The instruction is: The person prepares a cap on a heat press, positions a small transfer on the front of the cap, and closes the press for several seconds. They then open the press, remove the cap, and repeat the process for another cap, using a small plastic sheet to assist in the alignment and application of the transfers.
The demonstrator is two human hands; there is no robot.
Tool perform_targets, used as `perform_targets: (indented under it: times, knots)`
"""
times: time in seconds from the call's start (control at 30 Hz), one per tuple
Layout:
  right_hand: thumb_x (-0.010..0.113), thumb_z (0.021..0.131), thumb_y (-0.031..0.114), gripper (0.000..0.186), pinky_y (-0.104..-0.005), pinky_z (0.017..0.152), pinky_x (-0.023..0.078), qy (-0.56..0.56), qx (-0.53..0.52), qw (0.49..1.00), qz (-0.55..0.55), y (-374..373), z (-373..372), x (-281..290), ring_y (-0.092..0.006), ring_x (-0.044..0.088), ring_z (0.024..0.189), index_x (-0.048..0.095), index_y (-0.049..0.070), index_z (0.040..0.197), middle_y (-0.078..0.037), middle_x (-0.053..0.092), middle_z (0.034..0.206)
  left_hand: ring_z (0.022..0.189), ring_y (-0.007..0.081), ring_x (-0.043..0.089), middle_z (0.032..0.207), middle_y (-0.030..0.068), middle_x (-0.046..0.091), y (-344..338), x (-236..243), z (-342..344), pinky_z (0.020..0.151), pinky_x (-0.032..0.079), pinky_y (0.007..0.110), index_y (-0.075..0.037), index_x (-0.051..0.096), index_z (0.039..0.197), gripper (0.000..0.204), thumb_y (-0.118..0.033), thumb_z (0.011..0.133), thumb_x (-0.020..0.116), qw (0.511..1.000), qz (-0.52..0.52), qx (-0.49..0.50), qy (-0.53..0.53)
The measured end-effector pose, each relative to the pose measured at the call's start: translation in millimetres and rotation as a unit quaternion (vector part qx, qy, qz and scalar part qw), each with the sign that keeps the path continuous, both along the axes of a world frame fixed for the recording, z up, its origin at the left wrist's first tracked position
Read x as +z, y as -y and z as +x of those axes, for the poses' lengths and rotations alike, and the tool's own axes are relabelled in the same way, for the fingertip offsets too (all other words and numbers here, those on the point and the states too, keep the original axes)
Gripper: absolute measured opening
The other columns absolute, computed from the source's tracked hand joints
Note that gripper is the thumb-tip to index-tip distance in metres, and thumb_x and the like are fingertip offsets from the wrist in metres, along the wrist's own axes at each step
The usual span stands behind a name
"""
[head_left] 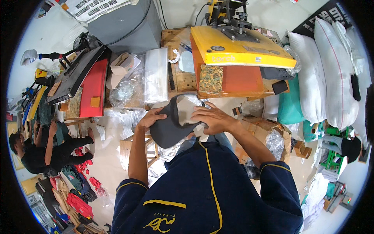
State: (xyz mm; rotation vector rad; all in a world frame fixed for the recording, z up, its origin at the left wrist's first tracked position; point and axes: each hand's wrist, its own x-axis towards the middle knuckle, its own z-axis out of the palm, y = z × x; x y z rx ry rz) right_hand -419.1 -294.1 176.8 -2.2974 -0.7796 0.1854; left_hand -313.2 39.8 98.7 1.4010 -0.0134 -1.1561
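A dark grey cap [168,130] is held up in front of my body, its broad brim toward the left and its curved band toward the right. The light area inside the band may be its lining or the floor behind; I cannot tell which. My left hand [151,118] pinches the brim's left edge, thumb on top. My right hand [213,119] grips the band's right side with bent fingers. Just beyond the cap stands a yellow heat press [241,48], its upper plate raised over an orange-brown lower plate [241,82].
A beige cap [121,65] rests by clear plastic wrapping and a stack of clear sleeves [156,74]. Left of it, another press has a red plate [94,84]. White sacks [331,74] and an open cardboard box [269,136] stand right. One person [50,150] works far left.
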Motion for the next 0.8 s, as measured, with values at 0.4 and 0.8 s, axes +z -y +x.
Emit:
perform_targets:
  times: [0.4, 0.8]
  knots:
    - [0.066, 0.081, 0.027, 0.04, -0.0489, 0.083, 0.051, -0.259, -0.05, 0.962, 0.067, 4.4, -21.0, -56.7, -0.0445, 0.068, 0.093, 0.069, 0.002, 0.112, -0.027, 0.07, 0.097, 0.127, 0.0283, 0.061, 0.132, 0.0119, 0.068, 76.4, -5.0, -30.2, 0.114, 0.041, 0.046, -0.009, 0.064, 0.137, 0.061, -0.029, 0.079, 0.071, 0.932, -0.019, -0.198, 0.302]
    - [0.071, 0.097, 0.042, 0.043, -0.0334, 0.08, 0.051, -0.321, -0.2, 0.91, 0.171, 72.4, 1.0, -90.6, -0.0162, 0.062, 0.09, 0.069, 0.001, 0.112, -0.009, 0.069, 0.095, 0.104, 0.0262, 0.062, 0.089, 0.0045, 0.07, 143.1, -26.0, -0.5, 0.112, 0.024, 0.061, -0.01, 0.069, 0.077, 0.01, -0.016, 0.074, 0.062, 0.714, 0.215, -0.122, 0.655]
